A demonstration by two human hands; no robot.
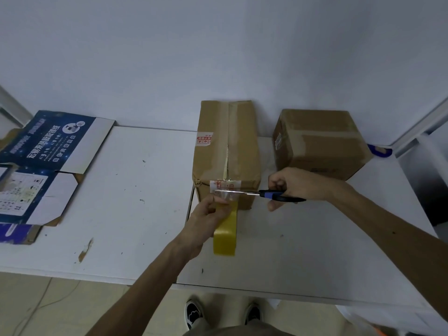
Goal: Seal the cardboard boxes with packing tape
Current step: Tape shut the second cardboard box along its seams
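The left hand (206, 219) holds the yellow tape roll (226, 235) with curled fingers, just before the middle box (226, 151) on the worktop (145, 202). The right hand (293, 183) grips scissors (266, 194), blades across the stretched tape.

wall (218, 44): plain pale grey-white | table (116, 195): white, scuffed | floor (80, 311): beige, thin cable (42, 299)

Cardboard boxes: 2, the centre box (226, 151) and the right box (322, 144). Yellow tape roll (226, 231): 1. Scissors (264, 194): 1 pair. Hands: 2, the left hand (206, 219) and the right hand (295, 185). Flattened blue carton (48, 161): 1. White tabletops (133, 202): 2, side by side. Shoes (194, 314): 2.
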